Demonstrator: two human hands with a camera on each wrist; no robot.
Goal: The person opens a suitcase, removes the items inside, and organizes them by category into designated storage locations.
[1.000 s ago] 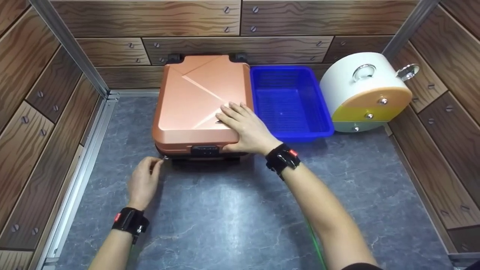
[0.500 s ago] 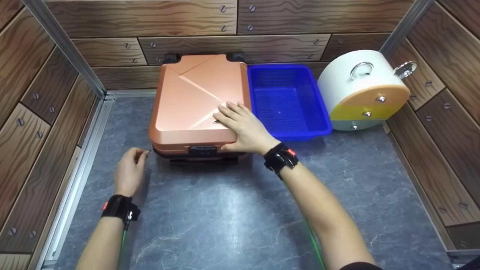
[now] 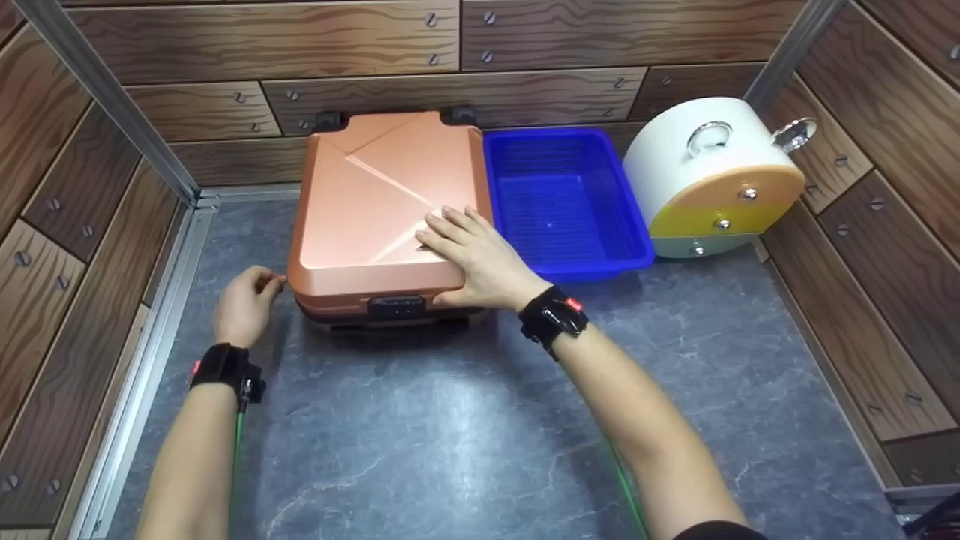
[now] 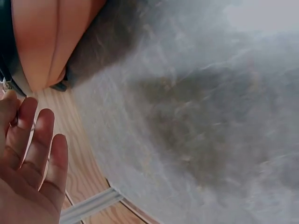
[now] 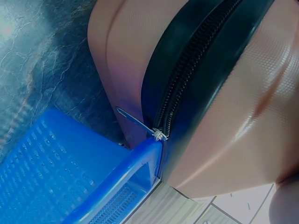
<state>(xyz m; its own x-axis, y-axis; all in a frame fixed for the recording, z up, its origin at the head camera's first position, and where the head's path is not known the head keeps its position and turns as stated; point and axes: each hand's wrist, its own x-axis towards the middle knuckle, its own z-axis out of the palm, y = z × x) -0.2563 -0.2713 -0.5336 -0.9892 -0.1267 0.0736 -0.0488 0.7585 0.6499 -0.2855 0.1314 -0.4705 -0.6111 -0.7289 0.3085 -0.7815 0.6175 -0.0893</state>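
Note:
A rose-gold hard-shell suitcase [image 3: 375, 187] lies flat on the floor, its black combination lock [image 3: 397, 307] facing me. At its left side, my left hand [image 3: 244, 307] pinches a small metal zipper pull [image 4: 6, 85] between thumb and index finger; the other fingers extend loosely in the left wrist view. My right hand [image 3: 491, 262] rests on the lid's front right corner with its fingers spread. The right wrist view shows the black zipper [image 5: 187, 65] on the suitcase's side, with a second zipper pull [image 5: 133, 117] beside the blue basket's rim.
A blue plastic basket [image 3: 641, 251] stands directly against the suitcase's right side. To the right of it is a rounded white drawer box [image 3: 675, 150] with orange, yellow and green drawers. Wood-patterned walls [image 3: 360, 37] and metal rails [image 3: 142, 360] bound the grey floor.
My left hand has moved with the zipper pull from the suitcase's front left corner, round it and back along the left side. My right hand stays on the lid. The head view has shifted slightly.

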